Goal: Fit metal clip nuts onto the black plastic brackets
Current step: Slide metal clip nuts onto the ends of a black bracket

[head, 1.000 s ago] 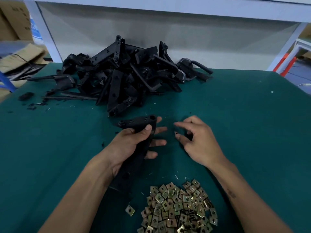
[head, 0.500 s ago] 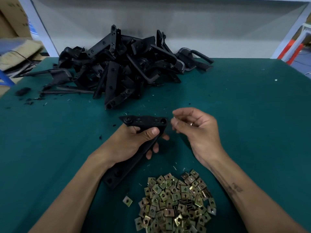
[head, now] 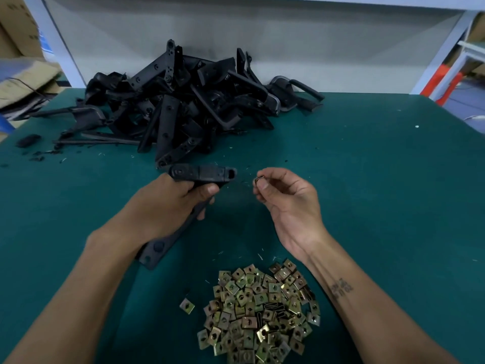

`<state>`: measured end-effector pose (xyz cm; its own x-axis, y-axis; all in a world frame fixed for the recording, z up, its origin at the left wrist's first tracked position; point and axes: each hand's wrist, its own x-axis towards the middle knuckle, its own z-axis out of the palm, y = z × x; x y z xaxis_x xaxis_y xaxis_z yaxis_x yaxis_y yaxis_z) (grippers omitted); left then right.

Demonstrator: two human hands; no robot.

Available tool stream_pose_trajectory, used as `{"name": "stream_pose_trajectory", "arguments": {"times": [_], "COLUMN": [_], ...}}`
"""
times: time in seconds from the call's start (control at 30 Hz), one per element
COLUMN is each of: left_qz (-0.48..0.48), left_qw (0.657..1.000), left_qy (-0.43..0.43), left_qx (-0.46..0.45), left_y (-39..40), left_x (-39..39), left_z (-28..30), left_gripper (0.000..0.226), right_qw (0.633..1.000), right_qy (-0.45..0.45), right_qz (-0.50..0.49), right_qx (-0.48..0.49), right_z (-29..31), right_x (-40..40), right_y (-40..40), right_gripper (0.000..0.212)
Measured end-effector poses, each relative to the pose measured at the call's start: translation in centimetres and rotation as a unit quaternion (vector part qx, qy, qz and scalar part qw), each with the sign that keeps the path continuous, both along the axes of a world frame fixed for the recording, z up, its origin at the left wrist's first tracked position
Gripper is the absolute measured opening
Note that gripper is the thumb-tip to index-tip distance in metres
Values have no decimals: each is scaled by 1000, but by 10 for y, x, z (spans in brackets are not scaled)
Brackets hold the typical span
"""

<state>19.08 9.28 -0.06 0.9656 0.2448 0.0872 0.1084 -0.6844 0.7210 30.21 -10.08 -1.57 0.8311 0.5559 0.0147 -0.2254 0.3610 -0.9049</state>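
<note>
**Bracket in the left hand, clip nut pinched in the right**

The left hand point(head: 168, 203) has its grip wrapped around a long black plastic bracket point(head: 203, 173), thumb laid across the top. The bracket's long axis runs from near left to far right: its flat near end, with a round boss, pokes out below the wrist, while its far end is a short crossbar lying left to right with a round hole facing the right hand. It is held just above the dark green felt tabletop point(head: 380, 193).

The right hand point(head: 286, 203), palm turned up and left, pinches a small brass-coloured metal clip nut point(head: 259, 180) between thumb and fingertips. The nut is near the bracket's holed end but apart from it.

Near the person lies a heap of brass-coloured square clip nuts point(head: 259, 311), with one stray clip nut point(head: 187, 306) just left of it. At the far side sits a tangled pile of black plastic brackets point(head: 183, 109) against a grey back panel point(head: 288, 43).

A dark tattoo point(head: 341, 288) marks the right forearm; its writing is too blurred to read. Brown cardboard boxes point(head: 15, 30) at far left carry print that cannot be read either.
</note>
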Motion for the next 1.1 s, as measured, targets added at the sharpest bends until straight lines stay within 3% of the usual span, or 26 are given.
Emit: {"name": "stream_pose_trajectory", "arguments": {"times": [0.13,0.3,0.43,0.6,0.73,0.87,1.1], "left_qz": [33,155,238,197,141,114,100], "left_qw": [997,983,969,963,941,932,942], "left_qy": [-37,-77,-66,5,-42,-72,-66], "left_qx": [60,-66,0,182,306,337,314], "left_y": [-1,-8,-14,-32,-49,-61,-58], "left_x": [4,11,11,12,6,1,4], "left_z": [5,6,-2,-12,-20,-24,-26], "left_gripper": [23,18,27,41,48,46,66], "right_qw": [1000,1000,999,999,1000,1000,999], "right_qy": [-3,4,17,15,-5,-9,-10], "right_qz": [1,15,27,4,-12,-8,44], "right_qx": [10,4,21,32,21,27,-6], "right_z": [2,4,4,3,2,2,0], "right_x": [0,0,2,10,16,15,16], "right_y": [-1,-5,-6,-12,-14,-14,-19], "right_gripper": [11,9,5,9,16,16,19]}}
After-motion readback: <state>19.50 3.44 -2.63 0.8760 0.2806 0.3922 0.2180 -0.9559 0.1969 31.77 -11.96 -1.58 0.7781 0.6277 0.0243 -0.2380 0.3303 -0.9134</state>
